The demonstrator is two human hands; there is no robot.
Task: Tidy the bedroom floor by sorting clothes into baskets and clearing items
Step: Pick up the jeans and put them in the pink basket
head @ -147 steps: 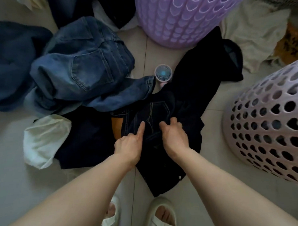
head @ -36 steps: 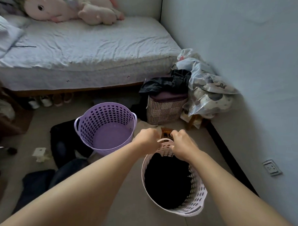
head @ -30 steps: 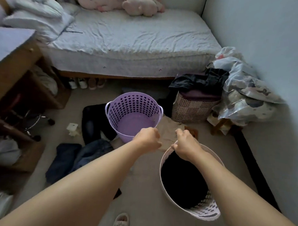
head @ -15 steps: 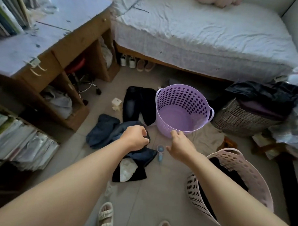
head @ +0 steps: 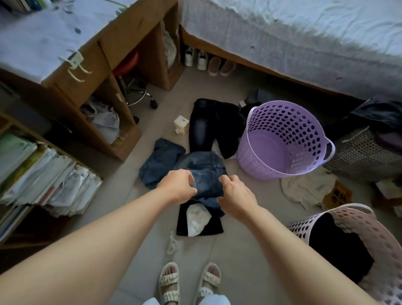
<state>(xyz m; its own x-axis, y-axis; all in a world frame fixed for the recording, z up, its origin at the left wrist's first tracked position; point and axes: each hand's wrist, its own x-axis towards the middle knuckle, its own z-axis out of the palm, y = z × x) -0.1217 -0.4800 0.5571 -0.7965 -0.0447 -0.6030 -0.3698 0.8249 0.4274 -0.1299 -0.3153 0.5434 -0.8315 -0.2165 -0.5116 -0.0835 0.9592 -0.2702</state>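
Blue jeans (head: 201, 168) lie crumpled on the floor in front of me. My left hand (head: 177, 185) and my right hand (head: 236, 193) hover side by side above them, fingers loosely curled, holding nothing. A dark garment (head: 183, 227) with a white cloth (head: 196, 219) on it lies just below my hands. Black jeans (head: 206, 127) are spread further back. The purple basket (head: 247, 154) stands empty to the right. A pink basket (head: 384, 229) at the lower right holds a black garment (head: 338, 248).
A wooden desk (head: 103, 41) and a stool (head: 129, 76) stand at the left, with stacked books (head: 35, 176) below. The bed (head: 313, 33) spans the back, shoes (head: 196, 58) under it. A beige cloth (head: 308, 188), a small white box (head: 181, 125) and a woven basket (head: 366, 153) sit nearby.
I have turned left from the pink basket, which now holds the black garment. Both hands have dropped toward the blue jeans and loosened.
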